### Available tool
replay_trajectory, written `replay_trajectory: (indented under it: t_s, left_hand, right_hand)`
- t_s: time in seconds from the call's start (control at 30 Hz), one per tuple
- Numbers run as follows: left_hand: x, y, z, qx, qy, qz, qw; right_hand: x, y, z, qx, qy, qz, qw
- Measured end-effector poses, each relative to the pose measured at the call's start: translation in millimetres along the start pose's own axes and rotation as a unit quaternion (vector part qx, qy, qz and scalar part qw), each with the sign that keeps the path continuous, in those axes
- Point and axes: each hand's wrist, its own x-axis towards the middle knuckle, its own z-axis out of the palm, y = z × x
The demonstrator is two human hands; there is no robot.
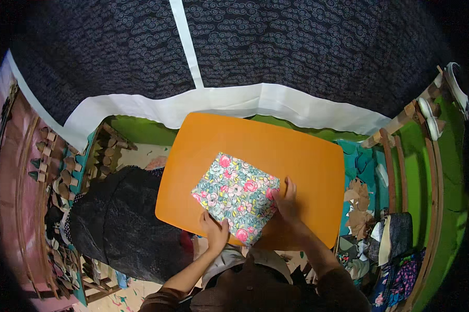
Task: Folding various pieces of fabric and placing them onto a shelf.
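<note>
A piece of floral cloth (234,192), pink, yellow and grey-green on white, lies over the orange tabletop (219,132). Its outline is angular with fairly straight edges, and one corner points toward me near the table's front edge. At its near left edge is my left hand (215,235), thumb and fingers spread and touching the border. My right hand (288,204) rests at the right edge, with the thumb by the cloth and the fingers stretched out beyond it. A dark shadow falls beside the cloth's lower right side.
A large heap of black fabric (125,223) sits left of the table. Wooden racks holding shoe-last-like blocks (68,177) stand farther left. On the right are cut scraps (358,200) and folded cloths (401,234). A dark patterned curtain (297,47) with a white border hangs behind.
</note>
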Motion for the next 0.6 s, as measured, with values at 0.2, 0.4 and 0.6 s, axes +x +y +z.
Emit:
replay_trajectory:
  t_s: [0.2, 0.4, 0.6]
  left_hand:
    - [13, -2, 15, -0.28, 0.0, -0.135, 0.95]
    - [15, 6, 8, -0.386, 0.02, -0.2, 0.9]
    - [20, -8, 25, -0.358, -0.132, -0.165, 0.91]
  right_hand:
    - [57, -38, 9, -0.013, -0.396, 0.05, 0.917]
    - [8, -31, -8, 0.149, -0.521, 0.344, 0.767]
    - [-56, 15, -8, 0.478, -0.346, 0.372, 0.716]
